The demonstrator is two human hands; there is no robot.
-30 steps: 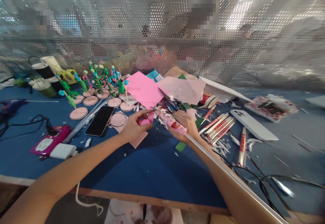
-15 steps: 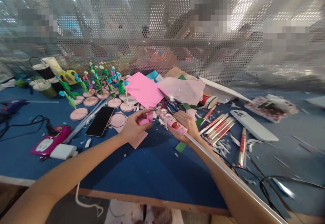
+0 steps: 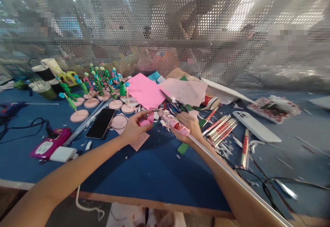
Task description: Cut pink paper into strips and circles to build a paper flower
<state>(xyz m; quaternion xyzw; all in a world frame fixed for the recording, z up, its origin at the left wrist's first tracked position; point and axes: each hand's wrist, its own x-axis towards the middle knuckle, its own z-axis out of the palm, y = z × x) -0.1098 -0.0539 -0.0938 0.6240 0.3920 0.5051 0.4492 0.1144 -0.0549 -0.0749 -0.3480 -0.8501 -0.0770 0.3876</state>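
Note:
Near the middle of the table, my left hand [image 3: 135, 126] pinches a rolled strip of pink paper [image 3: 147, 120]. Its fingers are closed around the roll, with one end sticking up. My right hand [image 3: 189, 125] is wrapped around a pink patterned hot glue gun [image 3: 173, 121], whose tip points left at the strip, close to it; I cannot tell whether they touch. A long clear glue stick [image 3: 219, 159] runs from the back of the gun over my right forearm. Under my left hand lies a pale pink paper piece [image 3: 139, 142].
At the left stand several green paper figures with blue tops on round pink bases [image 3: 79, 115]. A black phone [image 3: 100, 123], a magenta power socket [image 3: 51, 144], a white phone [image 3: 256, 126], red-and-white wrapped sticks [image 3: 221, 129], paper sheets [image 3: 146, 90] and black cables [image 3: 265, 182] surround the hands.
Almost nothing differs. Both hands keep their grip and place, and the whole view has shifted very slightly.

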